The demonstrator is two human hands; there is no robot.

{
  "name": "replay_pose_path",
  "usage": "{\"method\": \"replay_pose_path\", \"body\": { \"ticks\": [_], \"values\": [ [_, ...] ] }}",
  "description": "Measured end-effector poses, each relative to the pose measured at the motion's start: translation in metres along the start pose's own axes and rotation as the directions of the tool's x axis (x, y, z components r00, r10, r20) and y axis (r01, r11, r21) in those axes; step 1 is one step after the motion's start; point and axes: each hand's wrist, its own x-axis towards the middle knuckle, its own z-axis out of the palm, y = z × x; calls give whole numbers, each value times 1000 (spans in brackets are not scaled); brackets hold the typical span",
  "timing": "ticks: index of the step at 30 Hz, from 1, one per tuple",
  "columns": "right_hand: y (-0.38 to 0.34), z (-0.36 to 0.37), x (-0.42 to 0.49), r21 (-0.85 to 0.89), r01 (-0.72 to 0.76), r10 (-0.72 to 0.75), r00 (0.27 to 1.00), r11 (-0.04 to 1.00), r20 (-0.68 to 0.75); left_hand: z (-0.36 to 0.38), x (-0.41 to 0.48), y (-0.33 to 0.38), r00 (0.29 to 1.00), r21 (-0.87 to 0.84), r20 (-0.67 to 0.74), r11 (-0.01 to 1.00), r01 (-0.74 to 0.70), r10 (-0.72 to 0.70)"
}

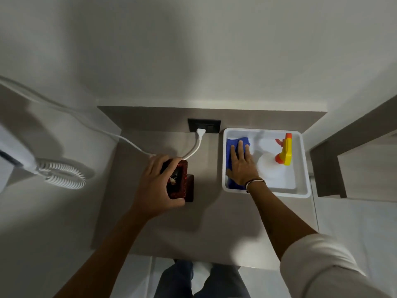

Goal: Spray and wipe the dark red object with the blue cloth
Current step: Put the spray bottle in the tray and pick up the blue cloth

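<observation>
Far left: a white handset point(15, 155) with a coiled cord point(64, 175) rests on the pale surface beside the counter. A thin white cable point(103, 131) runs from the upper left across to the counter.

Counter point(210, 222): grey-brown top, set against the wall. A black wall socket point(204, 125) sits at its back edge, with a white plug point(200, 132) inserted; its lead curves down toward the left hand.

Left hand point(156, 188): curled around the dark red object point(179, 179), fingers over its far end and thumb at its near end. The object is a small open-topped box with a speckled red rim, standing on the counter left of centre, below the socket. Contents are too small to identify. A dark base or second block shows just beside it on the right.

White tray point(304, 168): on the counter at the right, against the wall, well apart from the red object.

Right hand point(242, 164): inside the tray at its left side, palm down, fingers spread flat on the blue cloth point(235, 141). The cloth lies along the tray's left wall. Whether the hand grips the cloth or only presses it cannot be told. A band circles the wrist.

Spray bottle point(270, 166): lying in the tray just right of the hand, pale body, with an orange and yellow trigger head point(285, 151) pointing toward the wall.

A white sleeve point(318, 265) covers the right upper arm.
</observation>
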Motion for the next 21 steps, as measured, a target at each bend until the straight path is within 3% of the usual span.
{"method": "replay_pose_path", "body": {
  "ticks": [4,6,9,11,14,16,21],
  "values": [
    [-9,1,2,30,-33,35,997,999,-70,-2,1,4,1000,-29,-11,1000,-11,10],
    [-11,-8,-1,200,-31,53,993,979,-109,-4,2,6,999,-52,-32,999,-8,7],
    [-17,-30,-24,608,-27,213,948,794,-236,-9,-1,4,1000,-120,-6,993,-10,9],
    [-27,-41,-50,768,16,349,884,641,-310,-12,-4,-2,1000,-155,13,988,-4,7],
    [-52,-44,-96,836,112,459,793,538,-402,-18,-6,-17,1000,-233,-5,972,10,-12],
    [-77,-40,-124,869,158,494,769,469,-406,-22,-10,-28,999,-328,-19,944,37,-46],
    [-150,-27,-158,910,191,447,821,369,-354,-34,-19,-53,999,-456,21,888,50,-46]
  ]
}}
